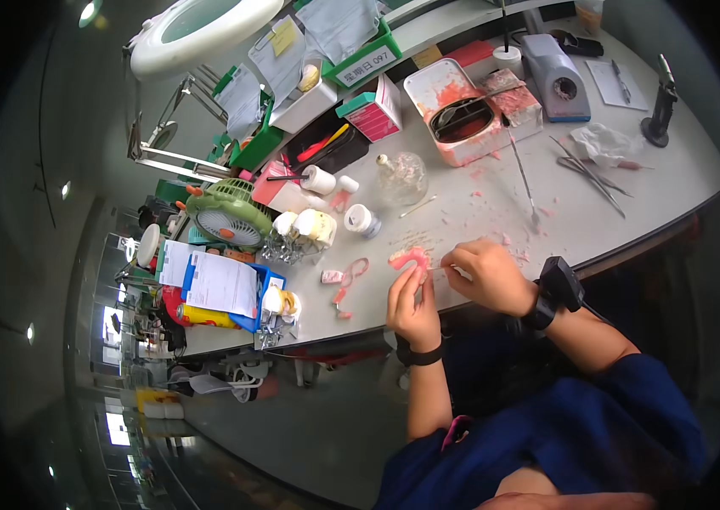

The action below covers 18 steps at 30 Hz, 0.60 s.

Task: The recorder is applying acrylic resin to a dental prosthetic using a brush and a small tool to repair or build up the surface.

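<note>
Pink dental arch [411, 256] held above the bench [670, 174]

The left hand [413, 316] grips the arch between thumb and fingertips. At the arch's 3 o'clock, the right hand [489, 276] pinches a thin pale stick [437, 268], its far end close to the arch; whether they touch, I cannot tell. Around the arch, a clear glass bottle [404, 180] stands at 12 o'clock, a white jar [361, 221] at 10, a pink strip [355, 274] lies at 8, and metal tools [591, 177] at 2.
</note>
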Motion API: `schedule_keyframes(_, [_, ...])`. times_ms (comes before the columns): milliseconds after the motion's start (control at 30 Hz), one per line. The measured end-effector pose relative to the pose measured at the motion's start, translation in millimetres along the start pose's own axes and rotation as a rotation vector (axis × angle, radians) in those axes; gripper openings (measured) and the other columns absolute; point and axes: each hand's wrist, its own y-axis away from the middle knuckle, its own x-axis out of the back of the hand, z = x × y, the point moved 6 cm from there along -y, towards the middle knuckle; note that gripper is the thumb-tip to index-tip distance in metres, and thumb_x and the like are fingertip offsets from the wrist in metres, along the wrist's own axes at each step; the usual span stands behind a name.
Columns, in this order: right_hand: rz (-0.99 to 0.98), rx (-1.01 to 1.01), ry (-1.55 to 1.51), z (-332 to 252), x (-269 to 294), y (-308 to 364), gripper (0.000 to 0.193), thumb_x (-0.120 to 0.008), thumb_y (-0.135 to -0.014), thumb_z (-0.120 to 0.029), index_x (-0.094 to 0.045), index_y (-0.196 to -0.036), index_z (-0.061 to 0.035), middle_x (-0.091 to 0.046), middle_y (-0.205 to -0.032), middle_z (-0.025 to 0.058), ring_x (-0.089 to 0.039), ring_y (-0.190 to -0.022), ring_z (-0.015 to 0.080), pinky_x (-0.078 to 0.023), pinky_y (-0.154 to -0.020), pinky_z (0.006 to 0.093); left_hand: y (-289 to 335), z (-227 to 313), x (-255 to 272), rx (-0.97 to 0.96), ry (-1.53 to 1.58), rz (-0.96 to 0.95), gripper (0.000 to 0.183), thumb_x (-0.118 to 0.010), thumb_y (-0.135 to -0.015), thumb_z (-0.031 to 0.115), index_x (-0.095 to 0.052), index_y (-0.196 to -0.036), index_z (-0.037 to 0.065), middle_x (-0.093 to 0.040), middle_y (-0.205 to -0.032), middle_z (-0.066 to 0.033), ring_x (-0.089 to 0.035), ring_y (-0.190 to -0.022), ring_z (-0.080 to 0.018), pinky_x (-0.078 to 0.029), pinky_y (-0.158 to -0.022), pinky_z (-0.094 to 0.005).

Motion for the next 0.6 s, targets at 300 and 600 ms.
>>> schedule_keyframes(300, [0.019,-0.009,0.111,1.5,-1.5,2.3,0.008,-0.063,-0.075,-0.007,-0.057,-0.079,-0.0034,-0.06,-0.069,0.009,-0.059,-0.066,0.0279,-0.045,-0.063,0.0362,0.6,3.7,-0.2,-0.045,-0.037,-0.026,0.026,-0.075,-0.068,-0.009,-0.067,-0.092,-0.003,-0.066,-0.094,-0.0125,-0.066,-0.081,-0.021,-0.058,-0.068,-0.0286])
schedule_keyframes(600, [0.015,-0.021,0.103,1.9,-1.9,1.5,0.009,-0.064,-0.075,-0.008,-0.056,-0.078,-0.0044,-0.06,-0.069,0.0092,-0.059,-0.065,0.0285,-0.046,-0.062,0.0362,1.5,2.5,-0.9,-0.046,-0.033,-0.024,0.026,-0.074,-0.068,-0.009,-0.067,-0.092,-0.003,-0.066,-0.095,-0.0125,-0.066,-0.08,-0.0212,-0.058,-0.068,-0.0287])
